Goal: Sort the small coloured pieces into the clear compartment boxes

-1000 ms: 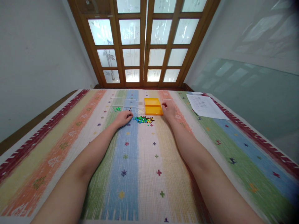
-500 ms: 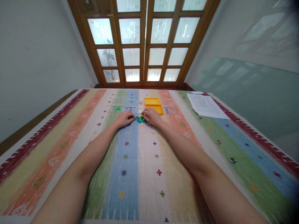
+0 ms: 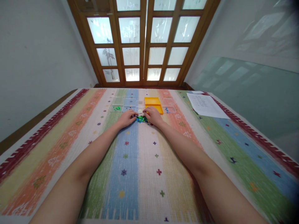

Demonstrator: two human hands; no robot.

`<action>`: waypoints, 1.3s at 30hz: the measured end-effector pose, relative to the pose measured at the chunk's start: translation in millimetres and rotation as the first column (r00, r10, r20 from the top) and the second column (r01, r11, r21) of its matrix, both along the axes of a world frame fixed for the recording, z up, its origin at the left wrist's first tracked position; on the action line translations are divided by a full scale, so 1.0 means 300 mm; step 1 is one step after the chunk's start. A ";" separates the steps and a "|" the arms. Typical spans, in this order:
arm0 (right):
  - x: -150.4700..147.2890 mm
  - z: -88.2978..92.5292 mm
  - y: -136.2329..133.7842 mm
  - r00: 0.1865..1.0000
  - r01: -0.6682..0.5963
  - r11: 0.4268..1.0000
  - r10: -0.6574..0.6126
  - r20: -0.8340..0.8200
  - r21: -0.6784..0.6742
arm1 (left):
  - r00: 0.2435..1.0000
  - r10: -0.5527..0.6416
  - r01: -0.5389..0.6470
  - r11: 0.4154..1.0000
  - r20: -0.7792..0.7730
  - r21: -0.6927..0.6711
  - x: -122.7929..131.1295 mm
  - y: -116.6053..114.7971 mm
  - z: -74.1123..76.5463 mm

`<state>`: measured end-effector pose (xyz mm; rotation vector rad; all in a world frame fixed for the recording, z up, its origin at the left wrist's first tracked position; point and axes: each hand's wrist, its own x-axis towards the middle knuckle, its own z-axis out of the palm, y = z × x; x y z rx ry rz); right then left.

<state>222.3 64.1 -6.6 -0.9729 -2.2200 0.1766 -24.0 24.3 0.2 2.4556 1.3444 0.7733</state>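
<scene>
A small heap of green, blue and dark pieces [image 3: 141, 119] lies on the striped tablecloth between my hands. My left hand [image 3: 127, 119] rests at the heap's left side, fingers curled and thumb touching its edge. On the other side, my right hand [image 3: 153, 115] bends over the heap with its fingertips drawn together. Whatever either hand pinches is too small to make out. Just behind stand clear plastic trays: one holds green pieces [image 3: 117, 108], another blue pieces [image 3: 166, 110]. An open yellow box [image 3: 153, 101] sits beyond my right hand.
Printed paper sheets [image 3: 205, 105] lie at the far right of the table. The striped tablecloth [image 3: 149, 186] covers the tabletop. Wooden doors with glass panes [image 3: 143, 45] stand past the far edge, and a glass panel [image 3: 247, 93] leans along the right wall.
My left hand has shifted slightly right, and its fingers now reach closer to my right hand over the heap. My right hand has moved very little.
</scene>
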 end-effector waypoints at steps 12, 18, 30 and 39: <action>0.036 -0.049 0.053 0.994 0.059 0.998 -0.061 -0.090 -0.020 | 0.989 -0.131 0.133 0.991 -0.070 0.026 0.026 -0.018 0.018; 0.030 -0.048 0.047 0.996 0.061 0.998 -0.063 -0.069 -0.028 | 0.993 -0.079 0.080 0.997 -0.084 0.005 0.025 -0.019 0.013; 0.025 -0.040 0.037 0.998 0.062 0.998 -0.063 -0.029 -0.034 | 1.000 -0.026 0.027 0.999 0.011 -0.021 0.016 -0.011 0.006; 0.023 -0.042 0.039 0.998 0.049 0.998 -0.050 -0.028 -0.026 | 0.984 -0.106 0.117 0.991 -0.143 0.071 0.060 -0.036 0.029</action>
